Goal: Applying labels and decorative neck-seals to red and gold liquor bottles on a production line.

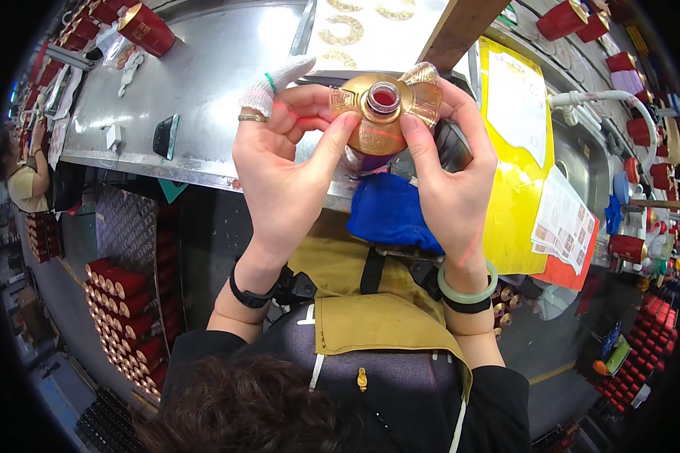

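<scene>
Metal bench (204, 94) — bottle (381, 113) mostly hidden

The tabletop (193, 83) is grey sheet metal; bright light reflects from its far part. A brown wooden beam (461, 30) runs at an angle across the far side. At the right, a metal basin (593, 162) lies near a curved white pipe (616, 96). The floor (525, 351) is dark grey, with a yellow line (553, 374) at lower right. Stacked red containers (132, 326) stand at lower left, beside a grey panel (125, 219); further red rows (650, 343) occupy the far right.
</scene>
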`<state>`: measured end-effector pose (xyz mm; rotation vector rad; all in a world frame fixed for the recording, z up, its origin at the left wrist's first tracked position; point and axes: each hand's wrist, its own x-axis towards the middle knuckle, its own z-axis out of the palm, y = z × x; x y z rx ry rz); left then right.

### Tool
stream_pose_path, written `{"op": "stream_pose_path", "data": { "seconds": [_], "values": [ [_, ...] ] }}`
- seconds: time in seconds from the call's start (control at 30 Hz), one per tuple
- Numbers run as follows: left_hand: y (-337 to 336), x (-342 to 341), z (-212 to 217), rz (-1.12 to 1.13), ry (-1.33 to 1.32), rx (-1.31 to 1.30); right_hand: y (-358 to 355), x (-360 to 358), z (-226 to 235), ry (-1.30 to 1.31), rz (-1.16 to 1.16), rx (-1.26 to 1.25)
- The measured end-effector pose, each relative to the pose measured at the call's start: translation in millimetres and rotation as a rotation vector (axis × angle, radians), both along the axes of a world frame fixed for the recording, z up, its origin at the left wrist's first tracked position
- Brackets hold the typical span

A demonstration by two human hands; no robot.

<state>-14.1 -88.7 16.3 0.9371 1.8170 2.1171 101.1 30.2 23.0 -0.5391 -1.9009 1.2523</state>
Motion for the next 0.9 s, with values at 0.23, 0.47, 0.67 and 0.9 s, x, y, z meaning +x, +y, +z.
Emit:
{"op": "stream_pose_path", "data": {
  "seconds": [0.23, 0.47, 0.67, 0.9],
  "values": [
    [-2.4, -0.4, -0.9, -0.012, 0.002, -0.014, -0.1, -0.6, 0.0, 0.003, 0.000, -0.013],
    [-1.2, -1.2, -1.6, -0.024, -0.003, -0.014, -0.3, -0.5, 0.9, -0.011, -0.004, -0.012],
    [-1.5, 0.4, 0.9, -0.016, -0.012, -0.015, 1.9, -1.5, -3.1, 0.014, -0.001, 0.053],
    [-1.2, -0.6, -0.9, -0.016, 0.025, -0.030, -0.1, -1.1, -1.7, -0.002, -0.020, 0.017]
  ]
}}
